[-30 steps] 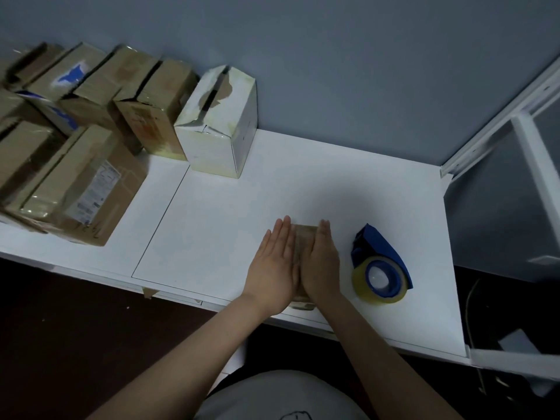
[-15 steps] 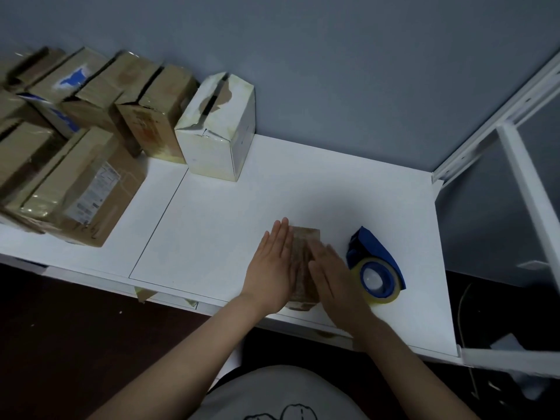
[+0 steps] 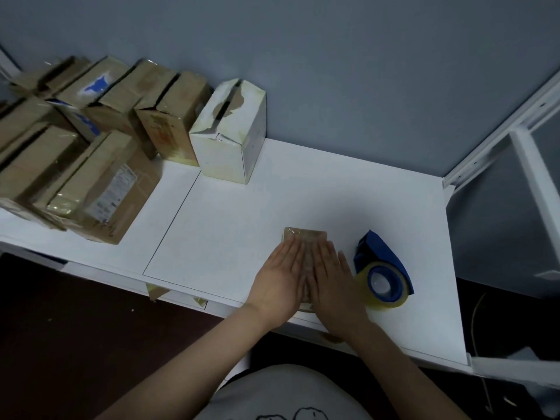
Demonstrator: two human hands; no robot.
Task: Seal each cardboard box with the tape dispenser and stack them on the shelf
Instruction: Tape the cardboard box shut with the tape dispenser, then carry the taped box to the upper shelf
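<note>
- On my feed, both hands lie flat on the small cardboard box (image 3: 306, 236), low and right of centre in the frame, near the front edge of the white tabletop (image 3: 242, 213).
- The left hand (image 3: 280, 277) has its fingers straight and together, palm down on the left half of the box top. It grasps nothing.
- The right hand (image 3: 331, 283) lies the same way on the right half, its fingers straight and just beside those of the left hand.
- Only the far end of the box shows past the fingertips. It looks glossy, though I cannot tell how far any tape runs.
- The tape dispenser (image 3: 383, 272), blue with a clear-yellowish roll, rests on the tabletop just right of the right hand. Neither hand holds it.
- A white box (image 3: 230, 131) with torn top flaps stands near the grey wall (image 3: 333, 56), above and left of centre.
- Brown boxes (image 3: 91, 140) crowd the upper left of the frame, some with their top flaps gaping.
- The white metal frame of the shelf (image 3: 485, 153) runs along the right edge.
</note>
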